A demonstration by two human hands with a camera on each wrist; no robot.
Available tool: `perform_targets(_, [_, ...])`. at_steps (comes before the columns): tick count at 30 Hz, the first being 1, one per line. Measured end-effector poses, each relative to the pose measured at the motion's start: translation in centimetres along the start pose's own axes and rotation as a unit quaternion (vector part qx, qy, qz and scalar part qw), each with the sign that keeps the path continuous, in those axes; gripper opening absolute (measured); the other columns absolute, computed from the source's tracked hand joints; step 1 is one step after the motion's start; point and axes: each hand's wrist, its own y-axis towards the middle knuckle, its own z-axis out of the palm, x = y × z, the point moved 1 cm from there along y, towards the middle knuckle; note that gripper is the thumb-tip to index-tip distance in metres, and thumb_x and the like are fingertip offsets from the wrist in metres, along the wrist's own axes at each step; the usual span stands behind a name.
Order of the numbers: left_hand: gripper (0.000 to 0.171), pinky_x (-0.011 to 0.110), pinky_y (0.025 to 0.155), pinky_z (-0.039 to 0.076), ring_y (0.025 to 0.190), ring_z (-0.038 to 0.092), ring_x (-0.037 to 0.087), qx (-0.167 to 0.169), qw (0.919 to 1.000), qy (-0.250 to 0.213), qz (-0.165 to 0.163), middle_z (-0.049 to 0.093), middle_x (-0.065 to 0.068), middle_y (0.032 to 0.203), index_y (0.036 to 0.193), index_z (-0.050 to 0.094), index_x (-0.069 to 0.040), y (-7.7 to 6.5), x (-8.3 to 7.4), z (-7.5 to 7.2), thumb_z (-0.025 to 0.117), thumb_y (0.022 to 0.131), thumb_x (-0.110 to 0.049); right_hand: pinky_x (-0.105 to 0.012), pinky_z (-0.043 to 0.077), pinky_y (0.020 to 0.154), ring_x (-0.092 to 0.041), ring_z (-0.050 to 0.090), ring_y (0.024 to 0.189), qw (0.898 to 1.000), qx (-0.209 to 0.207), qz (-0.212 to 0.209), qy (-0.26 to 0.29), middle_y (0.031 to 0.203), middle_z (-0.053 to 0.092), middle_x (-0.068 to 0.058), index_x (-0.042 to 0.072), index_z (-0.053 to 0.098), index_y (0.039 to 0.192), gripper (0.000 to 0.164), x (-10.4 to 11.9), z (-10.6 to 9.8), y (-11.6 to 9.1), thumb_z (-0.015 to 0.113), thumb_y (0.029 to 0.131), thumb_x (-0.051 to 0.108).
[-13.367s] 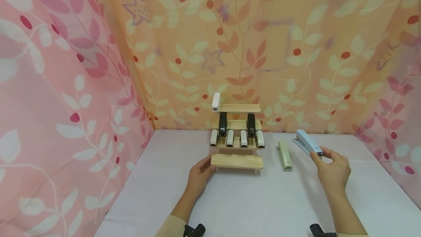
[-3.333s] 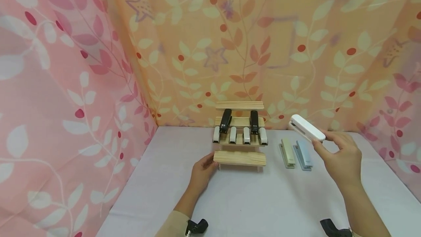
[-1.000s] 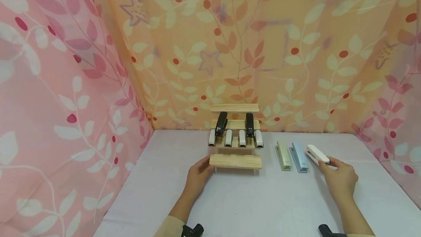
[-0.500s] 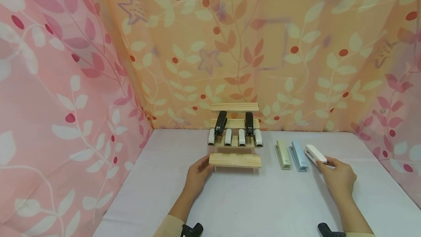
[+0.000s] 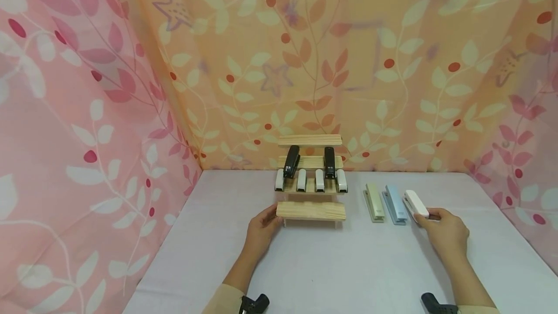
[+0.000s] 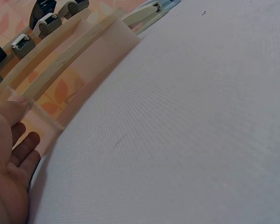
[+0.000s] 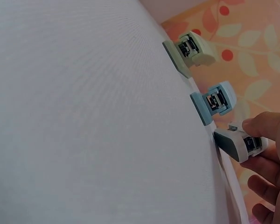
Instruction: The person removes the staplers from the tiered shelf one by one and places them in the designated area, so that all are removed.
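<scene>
My right hand (image 5: 449,234) pinches the near end of a white stapler (image 5: 416,203) between thumb and fingers, low over the table at the right. In the right wrist view the white stapler (image 7: 235,143) stands beside a blue stapler (image 7: 217,102), with a green stapler (image 7: 191,51) beyond. In the head view the blue stapler (image 5: 395,205) and green stapler (image 5: 374,202) lie side by side to its left. My left hand (image 5: 261,229) grips the left end of a stepped wooden rack (image 5: 311,211), thumb (image 6: 11,109) at the board's edge and fingers by the clear side panel.
Two black staplers (image 5: 330,163) stand on the rack's middle tier, with several small white staplers (image 5: 319,180) one tier lower. Its top board (image 5: 310,140) and lowest board are bare. Floral curtains (image 5: 261,62) hang behind and beside the white-covered table (image 5: 340,270).
Earlier the blue stapler went down beside the green one, and the white stapler came off the rack's top board. Since then my right hand has lowered it to the table, right of the blue one.
</scene>
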Motion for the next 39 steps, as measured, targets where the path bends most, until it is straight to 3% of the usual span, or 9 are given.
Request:
perform_targets(4, [0.051, 0.024, 0.106, 0.050, 0.131, 0.060, 0.024, 0.001, 0.9999, -0.005, 0.010, 0.063, 0.009, 0.142, 0.145, 0.058, -0.009, 0.3, 1.0, 0.0, 0.073, 0.096, -0.015, -0.060, 0.035, 0.083, -0.049, 0.061, 0.100, 1.000, 0.004, 0.006, -0.004, 0.105, 0.073, -0.028, -0.008, 0.066, 0.119, 0.054, -0.2, 0.2, 0.1, 0.078, 0.090, 0.035])
perform_targets(10, [0.051, 0.023, 0.105, 0.051, 0.130, 0.061, 0.022, 0.002, 0.9999, -0.008, 0.008, 0.063, 0.007, 0.141, 0.144, 0.059, -0.011, 0.2, 0.7, -0.1, 0.074, 0.095, -0.017, -0.059, 0.037, 0.079, -0.049, 0.064, 0.096, 1.000, -0.005, -0.012, -0.020, 0.101, 0.074, -0.028, -0.009, 0.067, 0.116, 0.051, -0.5, 0.5, 0.2, 0.080, 0.089, 0.031])
perform_targets(17, [0.051, 0.025, 0.107, 0.050, 0.132, 0.059, 0.027, 0.005, 1.0000, 0.003, -0.001, 0.062, 0.012, 0.143, 0.145, 0.056, -0.004, 0.0, -0.5, 0.0, 0.071, 0.097, -0.013, -0.055, 0.035, 0.072, -0.048, 0.065, 0.090, 0.998, -0.018, -0.044, -0.033, 0.093, 0.075, -0.025, -0.009, 0.068, 0.112, 0.048, -0.7, 0.5, 0.2, 0.081, 0.087, 0.030])
perform_targets(22, [0.052, 0.027, 0.107, 0.050, 0.131, 0.059, 0.025, 0.005, 0.9999, 0.008, 0.003, 0.062, 0.009, 0.143, 0.145, 0.057, -0.008, 0.2, 0.4, -0.1, 0.072, 0.097, -0.017, -0.055, 0.034, 0.072, -0.048, 0.064, 0.089, 0.998, -0.012, -0.051, -0.040, 0.093, 0.074, -0.025, -0.009, 0.067, 0.113, 0.050, -0.8, 0.5, 0.1, 0.081, 0.087, 0.032])
perform_targets(34, [0.053, 0.023, 0.105, 0.051, 0.130, 0.061, 0.021, 0.014, 0.9995, -0.015, 0.022, 0.064, 0.005, 0.140, 0.143, 0.061, -0.015, 0.2, 1.3, -0.4, 0.076, 0.093, -0.028, -0.057, 0.036, 0.076, -0.049, 0.063, 0.096, 0.998, 0.030, -0.026, -0.051, 0.102, 0.073, -0.027, -0.009, 0.064, 0.120, 0.058, -0.7, 0.0, 0.1, 0.079, 0.089, 0.037])
perform_targets(39, [0.054, 0.023, 0.106, 0.050, 0.132, 0.059, 0.020, 0.017, 0.9996, -0.008, 0.021, 0.063, 0.004, 0.141, 0.144, 0.060, -0.017, 0.2, 1.2, -0.4, 0.076, 0.094, -0.031, -0.054, 0.044, 0.074, -0.044, 0.065, 0.092, 0.997, 0.061, -0.003, -0.051, 0.107, 0.073, -0.027, -0.009, 0.062, 0.124, 0.066, -0.6, -0.6, 0.3, 0.077, 0.090, 0.046])
